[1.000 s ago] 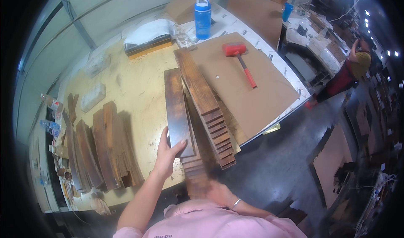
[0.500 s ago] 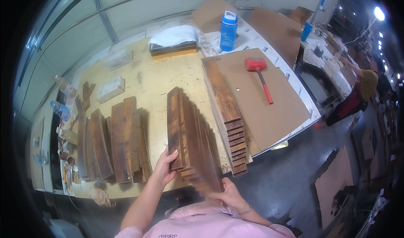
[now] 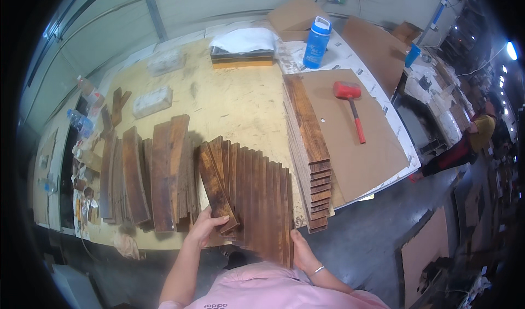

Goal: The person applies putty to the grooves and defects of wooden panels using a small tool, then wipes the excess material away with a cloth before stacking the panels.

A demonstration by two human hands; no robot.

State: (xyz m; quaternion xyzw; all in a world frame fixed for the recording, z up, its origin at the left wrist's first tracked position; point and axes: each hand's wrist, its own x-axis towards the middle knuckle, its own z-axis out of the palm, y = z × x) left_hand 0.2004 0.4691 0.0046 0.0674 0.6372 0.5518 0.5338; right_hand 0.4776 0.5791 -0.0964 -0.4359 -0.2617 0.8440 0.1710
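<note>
A bundle of brown wooden planks [image 3: 262, 199] stands fanned out in steps at the table's front edge, between my two hands. My left hand [image 3: 205, 227] grips its left side, thumb laid over the near end of a tilted plank [image 3: 216, 186]. At the right side, my right hand [image 3: 304, 252] holds the bundle by its near end; its thumb points up along the outer plank and the other fingers are mostly hidden. To the right lies a stepped stack of planks [image 3: 309, 128]. More upright planks [image 3: 162, 178] stand in groups to the left.
A red mallet [image 3: 348, 91] rests on a cardboard sheet [image 3: 377, 145] at the right. Behind are a blue bottle [image 3: 317, 44] and a cloth-topped box [image 3: 243, 60]. A wrapped white block [image 3: 153, 102] and plastic bottles [image 3: 80, 122] are at left. A co-worker [image 3: 481, 131] stands far right.
The planks have spread from a tighter, taller bundle into a wide fan, lower and nearer to me. My left hand has shifted slightly left and down. The view has turned a little.
</note>
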